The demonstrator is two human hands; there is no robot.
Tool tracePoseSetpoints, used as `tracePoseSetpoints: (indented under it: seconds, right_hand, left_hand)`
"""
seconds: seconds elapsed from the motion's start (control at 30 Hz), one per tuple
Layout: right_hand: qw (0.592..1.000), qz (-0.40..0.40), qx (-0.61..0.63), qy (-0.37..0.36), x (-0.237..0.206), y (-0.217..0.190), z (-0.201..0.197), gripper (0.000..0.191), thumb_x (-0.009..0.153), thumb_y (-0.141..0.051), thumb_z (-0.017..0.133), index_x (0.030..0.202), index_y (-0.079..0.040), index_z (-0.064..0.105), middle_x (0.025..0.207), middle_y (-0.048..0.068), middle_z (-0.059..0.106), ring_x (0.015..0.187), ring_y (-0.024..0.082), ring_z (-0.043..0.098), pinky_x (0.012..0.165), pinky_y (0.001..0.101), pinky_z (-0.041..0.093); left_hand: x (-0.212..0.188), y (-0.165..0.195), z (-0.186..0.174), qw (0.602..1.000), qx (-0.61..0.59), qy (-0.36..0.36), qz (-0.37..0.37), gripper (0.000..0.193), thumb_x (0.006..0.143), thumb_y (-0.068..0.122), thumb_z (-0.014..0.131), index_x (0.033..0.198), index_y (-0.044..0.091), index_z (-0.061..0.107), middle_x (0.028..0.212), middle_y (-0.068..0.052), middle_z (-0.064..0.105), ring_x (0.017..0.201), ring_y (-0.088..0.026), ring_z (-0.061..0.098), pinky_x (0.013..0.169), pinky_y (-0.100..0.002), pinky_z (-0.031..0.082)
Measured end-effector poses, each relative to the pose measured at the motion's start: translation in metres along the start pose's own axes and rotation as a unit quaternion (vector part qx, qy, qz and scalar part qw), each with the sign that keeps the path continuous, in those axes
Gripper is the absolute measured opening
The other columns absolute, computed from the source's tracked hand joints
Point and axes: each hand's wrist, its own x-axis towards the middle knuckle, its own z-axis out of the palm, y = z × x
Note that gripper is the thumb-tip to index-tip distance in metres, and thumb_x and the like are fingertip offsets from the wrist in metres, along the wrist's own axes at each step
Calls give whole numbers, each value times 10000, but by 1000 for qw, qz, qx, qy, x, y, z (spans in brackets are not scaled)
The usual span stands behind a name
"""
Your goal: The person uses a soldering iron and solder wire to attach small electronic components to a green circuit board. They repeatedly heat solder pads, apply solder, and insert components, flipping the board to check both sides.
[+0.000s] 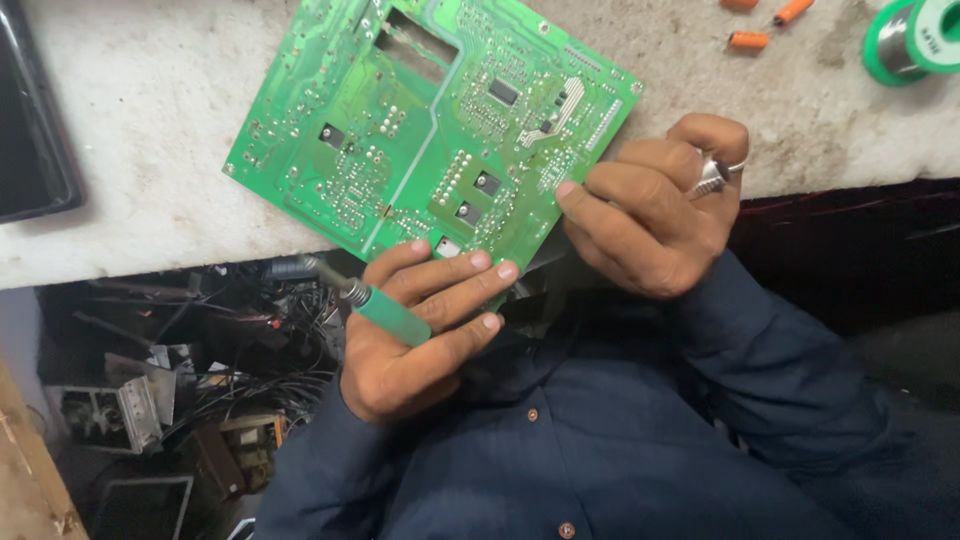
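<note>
1 green printed circuit board (pixel 420 130), overhanging the grey stone workbench's (pixel 150 190) front edge; left hand (pixel 420 330) grips a green-handled soldering iron (pixel 385 310); right hand (pixel 655 215) closed on a metal tool (pixel 712 178); green solder spool (pixel 915 35), far right corner.

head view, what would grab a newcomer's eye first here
The big green circuit board lies solder side up over the edge of the pale workbench. Below it, the left hand grips a green-handled soldering iron; the right hand pinches the board's lower right edge.

Green circuit board (pixel 420 130) on the bench edge (pixel 140 210), left hand (pixel 420 330) gripping a green-handled soldering iron (pixel 385 312).
</note>
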Motion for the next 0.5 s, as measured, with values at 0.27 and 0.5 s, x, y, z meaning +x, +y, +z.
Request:
tracePoseSetpoints:
  seconds: [0.27,0.5]
  right_hand:
    - [992,86,63,-74,2,-5,-14,240,814,-27,862,1013,-73,738,1018,23,677,928,205,650,1003,447,343]
    - [987,111,45,-105,2,-13,-17,382,704,-7,778,1082,-59,762,1005,54,648,911,250,632,960,455,362]
  left_hand:
    - [9,5,-4,1000,-11,-17,-17,342,747,-12,698,1086,39,701,1323,-157,683,1255,-352,656,1150,-561,428]
    - [9,8,4,1000,14,-20,-19,357,754,21,716,1110,30,697,1370,-166,665,1290,-353,637,1167,-579,424]
